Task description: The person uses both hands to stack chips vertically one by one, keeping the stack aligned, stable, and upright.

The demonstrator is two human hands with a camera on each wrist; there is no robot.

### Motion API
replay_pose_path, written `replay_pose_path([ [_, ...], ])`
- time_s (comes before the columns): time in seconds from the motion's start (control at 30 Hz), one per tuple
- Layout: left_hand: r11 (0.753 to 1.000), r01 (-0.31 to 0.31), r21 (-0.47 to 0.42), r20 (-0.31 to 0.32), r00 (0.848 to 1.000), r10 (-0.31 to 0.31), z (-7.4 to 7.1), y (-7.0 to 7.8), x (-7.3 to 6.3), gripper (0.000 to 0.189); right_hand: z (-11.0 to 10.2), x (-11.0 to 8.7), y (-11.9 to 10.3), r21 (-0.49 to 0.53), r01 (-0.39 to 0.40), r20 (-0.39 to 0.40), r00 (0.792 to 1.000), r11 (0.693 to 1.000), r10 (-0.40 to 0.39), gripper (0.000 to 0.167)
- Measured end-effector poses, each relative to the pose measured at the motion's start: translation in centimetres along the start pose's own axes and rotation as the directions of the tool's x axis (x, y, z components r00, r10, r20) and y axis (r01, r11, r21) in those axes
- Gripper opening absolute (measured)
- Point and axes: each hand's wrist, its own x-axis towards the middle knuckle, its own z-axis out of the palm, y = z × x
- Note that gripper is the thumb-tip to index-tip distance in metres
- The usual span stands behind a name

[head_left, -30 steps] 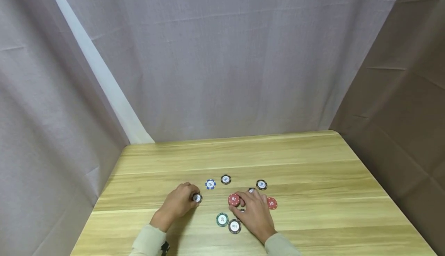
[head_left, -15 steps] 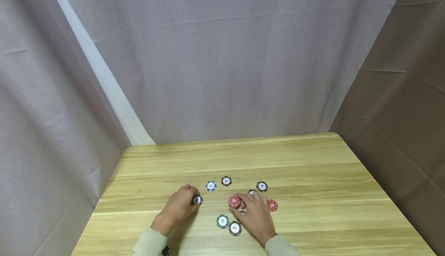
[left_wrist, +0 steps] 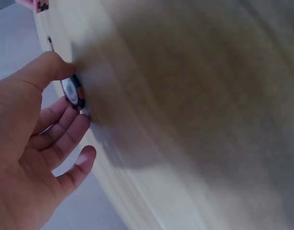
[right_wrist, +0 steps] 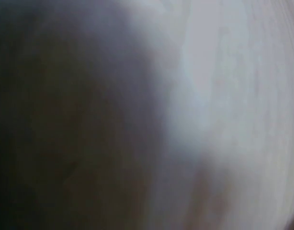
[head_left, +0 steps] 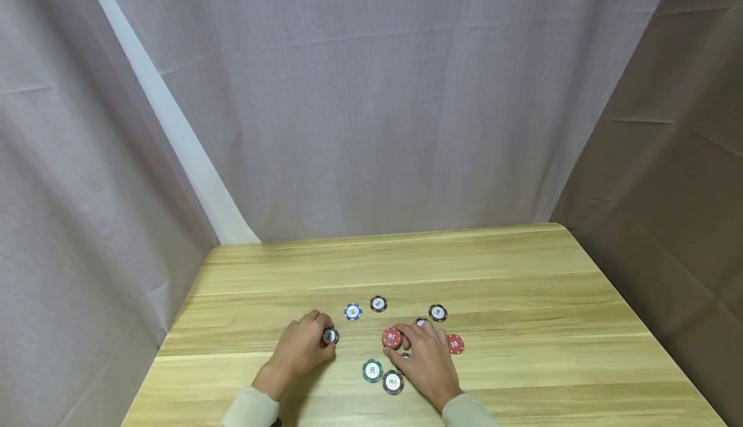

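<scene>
In the head view, my left hand pinches the rim of a black poker chip between thumb and fingers. The left wrist view shows this black chip edge-on, close over the wood, with the thumb on one side and fingertips on the other. To the right, my right hand holds a red poker chip marked 10 by its rim, thumb at the near side. Dark chips show partly hidden around that hand's fingers. The right wrist view is too dark and blurred to show the grip.
Around the hands lie a blue chip, a green chip marked 20, a black chip marked 100, another red chip and more black chips on the wooden table. A grey curtain hangs behind.
Both hands stay at their chips, gripping as before. The whole head view has slid slightly, so the table sits a little lower in it.
</scene>
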Motion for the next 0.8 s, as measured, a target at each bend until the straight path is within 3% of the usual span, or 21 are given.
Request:
replay_pose_path([
  [0.13,0.999,-0.025,0.029,-0.045,0.999,0.027,0.6,0.3,-0.1,0.032,0.1,-0.1,0.0,0.003,0.010,-0.018,1.000,1.000,-0.010,0.049],
  [0.33,0.998,-0.041,-0.054,-0.097,0.995,0.036,1.1,1.0,0.1,0.030,-0.2,0.0,-0.1,-0.006,-0.004,0.003,1.000,1.000,0.004,0.049],
  [0.57,0.996,-0.022,-0.088,-0.140,0.990,0.010,1.1,1.8,0.4,0.034,-0.1,0.1,0.0,-0.017,-0.004,0.007,1.000,1.000,0.004,0.049],
  [0.8,0.994,-0.094,-0.052,-0.166,0.982,0.084,1.2,2.6,0.9,0.036,0.0,0.1,0.1,-0.023,-0.002,0.009,1.000,1.000,0.002,0.049],
])
